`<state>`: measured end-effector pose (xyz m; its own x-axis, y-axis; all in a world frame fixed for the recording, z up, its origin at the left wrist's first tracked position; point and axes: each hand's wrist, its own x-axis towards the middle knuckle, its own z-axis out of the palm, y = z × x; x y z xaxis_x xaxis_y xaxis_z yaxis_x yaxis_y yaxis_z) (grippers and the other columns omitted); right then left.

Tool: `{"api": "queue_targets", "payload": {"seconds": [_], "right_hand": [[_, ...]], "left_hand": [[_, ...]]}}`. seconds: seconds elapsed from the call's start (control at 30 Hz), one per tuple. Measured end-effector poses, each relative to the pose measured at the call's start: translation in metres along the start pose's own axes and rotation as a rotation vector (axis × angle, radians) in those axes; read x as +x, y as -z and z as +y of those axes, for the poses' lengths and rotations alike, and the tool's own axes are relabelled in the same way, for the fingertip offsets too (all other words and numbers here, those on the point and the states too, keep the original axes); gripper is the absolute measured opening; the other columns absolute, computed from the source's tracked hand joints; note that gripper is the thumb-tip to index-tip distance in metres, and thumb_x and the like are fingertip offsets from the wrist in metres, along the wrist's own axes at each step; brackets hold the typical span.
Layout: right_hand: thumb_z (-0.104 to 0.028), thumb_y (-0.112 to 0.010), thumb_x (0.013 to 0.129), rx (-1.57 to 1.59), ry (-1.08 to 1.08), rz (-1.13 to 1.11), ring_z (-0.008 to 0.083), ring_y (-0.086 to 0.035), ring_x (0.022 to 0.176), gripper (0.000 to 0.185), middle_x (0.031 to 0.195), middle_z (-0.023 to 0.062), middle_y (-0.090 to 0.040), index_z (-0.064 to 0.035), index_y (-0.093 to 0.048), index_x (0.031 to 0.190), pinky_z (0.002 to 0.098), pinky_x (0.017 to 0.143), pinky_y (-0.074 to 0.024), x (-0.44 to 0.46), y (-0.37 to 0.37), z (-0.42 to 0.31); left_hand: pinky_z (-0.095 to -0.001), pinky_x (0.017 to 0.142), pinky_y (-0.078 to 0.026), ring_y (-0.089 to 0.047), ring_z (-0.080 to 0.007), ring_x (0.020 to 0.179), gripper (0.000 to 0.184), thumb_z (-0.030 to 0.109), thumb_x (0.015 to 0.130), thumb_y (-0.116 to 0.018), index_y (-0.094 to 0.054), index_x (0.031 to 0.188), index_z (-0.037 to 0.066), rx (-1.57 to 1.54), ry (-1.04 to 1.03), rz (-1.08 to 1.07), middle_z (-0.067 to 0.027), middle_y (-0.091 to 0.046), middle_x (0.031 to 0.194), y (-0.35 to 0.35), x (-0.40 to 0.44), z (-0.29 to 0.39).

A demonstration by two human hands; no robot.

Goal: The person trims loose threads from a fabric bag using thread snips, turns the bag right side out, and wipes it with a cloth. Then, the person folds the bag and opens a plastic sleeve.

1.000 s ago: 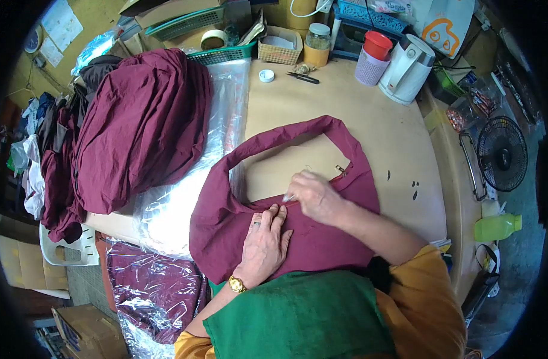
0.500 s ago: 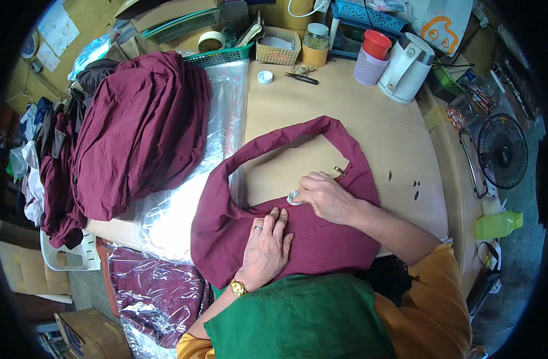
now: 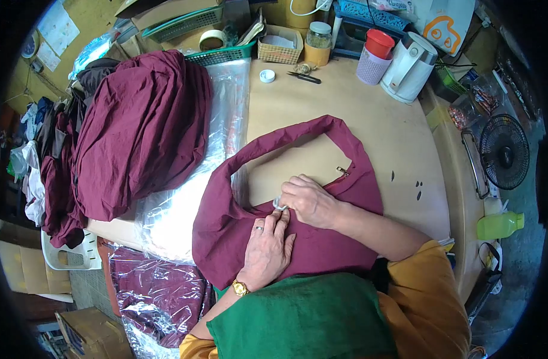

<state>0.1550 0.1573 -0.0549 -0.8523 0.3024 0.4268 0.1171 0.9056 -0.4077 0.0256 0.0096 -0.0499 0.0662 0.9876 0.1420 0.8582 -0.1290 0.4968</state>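
A maroon fabric shoulder bag lies flat on the table, its strap looped away from me. Along its upper edge runs a zipper, with the metal zipper pull at the right end. My left hand rests flat on the bag with fingers stretched toward the zipper, holding nothing. Pinched in my right hand is a small white piece, close to the zipper edge and just beyond my left fingertips. Its exact kind is hard to make out, since the fingers cover part of it.
A heap of maroon bags sits left on clear plastic sheets. Toward the back are black snips, a white cap, a glass jar, a wicker basket and a white kettle. A fan stands right.
My right hand has moved left along the zipper edge with the white piece, closer to my left fingers. My left hand stays in place on the bag.
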Motion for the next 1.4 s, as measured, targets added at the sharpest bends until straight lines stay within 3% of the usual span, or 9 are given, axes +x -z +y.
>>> {"api": "queue_targets", "payload": {"seconds": [0.67,0.87,1.07,1.17,1.2,1.23,1.27,1.3,1.4], "right_hand": [[0.000,-0.060,0.073,-0.010,-0.032,-0.039,0.0245,-0.056,0.091,0.014,0.087,0.0055,-0.058,-0.0088,-0.066,0.082,0.0376,0.081,-0.0428,-0.003,-0.001,0.003],[0.001,-0.062,0.072,-0.095,-0.075,-0.153,0.0254,-0.057,0.086,0.014,0.082,0.0051,-0.058,-0.0088,-0.067,0.080,0.0384,0.078,-0.0428,-0.023,0.036,0.018],[-0.001,-0.064,0.070,-0.050,-0.064,-0.019,0.0259,-0.059,0.087,0.011,0.083,0.0059,-0.058,-0.0081,-0.067,0.078,0.0386,0.080,-0.0435,0.001,0.007,0.002],[-0.004,-0.068,0.070,-0.180,-0.110,-0.364,0.0260,-0.063,0.088,0.014,0.084,0.0078,-0.063,-0.0096,-0.072,0.081,0.0395,0.076,-0.0487,0.020,0.049,0.018],[-0.004,-0.070,0.074,-0.123,-0.078,-0.179,0.0266,-0.065,0.085,0.010,0.085,0.0092,-0.066,-0.0082,-0.073,0.083,0.0382,0.076,-0.0512,0.033,0.062,0.036],[-0.007,-0.072,0.078,0.116,-0.291,0.065,0.0264,-0.068,0.085,0.009,0.088,0.0115,-0.069,-0.0059,-0.073,0.087,0.0361,0.076,-0.0527,0.046,0.068,0.051],[-0.005,-0.071,0.081,0.145,-0.461,0.152,0.0244,-0.069,0.086,0.007,0.088,0.0119,-0.071,-0.0039,-0.074,0.088,0.0334,0.078,-0.0526,0.067,0.087,0.054],[-0.005,-0.068,0.083,0.220,-0.601,0.115,0.0280,-0.067,0.097,0.019,0.106,0.0151,-0.068,-0.0044,-0.072,0.101,0.0360,0.084,-0.0511,0.085,0.097,0.068],[-0.009,-0.066,0.085,-0.218,-0.266,0.481,0.0361,-0.060,0.105,0.028,0.116,0.0186,-0.060,-0.0075,-0.068,0.113,0.0419,0.089,-0.0482,0.101,0.088,0.079]], "left_hand": [[-0.0419,0.099,-0.043,-0.052,-0.0348,0.111,0.052,0.022,0.091,-0.061,-0.049,0.135,-0.003,0.044,0.010,0.008,-0.0198,-0.052,0.128,-0.001,-0.001,0.000],[-0.0426,0.098,-0.044,-0.052,-0.0364,0.110,0.054,0.014,0.086,-0.067,-0.049,0.134,-0.004,0.002,-0.019,0.040,-0.0209,-0.051,0.126,0.000,0.000,0.000],[-0.0436,0.103,-0.041,-0.051,-0.0357,0.113,0.054,0.021,0.091,-0.060,-0.047,0.138,-0.002,0.015,0.022,-0.022,-0.0204,-0.047,0.137,-0.001,-0.001,-0.002],[-0.0497,0.109,-0.036,-0.045,-0.0422,0.124,0.058,0.019,0.090,-0.060,-0.044,0.144,0.006,0.028,-0.059,0.009,-0.0210,-0.034,0.151,0.001,0.000,0.000],[-0.0534,0.110,-0.033,-0.040,-0.0460,0.130,0.060,0.018,0.090,-0.060,-0.042,0.147,0.012,0.123,-0.091,-0.006,-0.0207,-0.029,0.154,0.001,0.001,0.001],[-0.0572,0.112,-0.030,-0.034,-0.0497,0.136,0.064,0.017,0.089,-0.060,-0.039,0.150,0.017,0.216,-0.118,-0.019,-0.0204,-0.023,0.158,0.000,0.003,0.002],[-0.0572,0.112,-0.030,-0.034,-0.0497,0.136,0.064,0.017,0.089,-0.060,-0.039,0.150,0.017,0.216,-0.119,-0.016,-0.0204,-0.023,0.158,-0.001,0.004,0.003],[-0.0589,0.112,-0.030,-0.030,-0.0522,0.137,0.065,0.016,0.089,-0.059,-0.038,0.151,0.020,0.200,-0.089,-0.023,-0.0207,-0.023,0.158,-0.002,0.005,0.005],[-0.0600,0.113,-0.027,-0.026,-0.0515,0.141,0.064,0.014,0.090,-0.060,-0.038,0.150,0.016,0.162,-0.052,-0.051,-0.0238,-0.021,0.158,0.013,0.013,0.011]]}}
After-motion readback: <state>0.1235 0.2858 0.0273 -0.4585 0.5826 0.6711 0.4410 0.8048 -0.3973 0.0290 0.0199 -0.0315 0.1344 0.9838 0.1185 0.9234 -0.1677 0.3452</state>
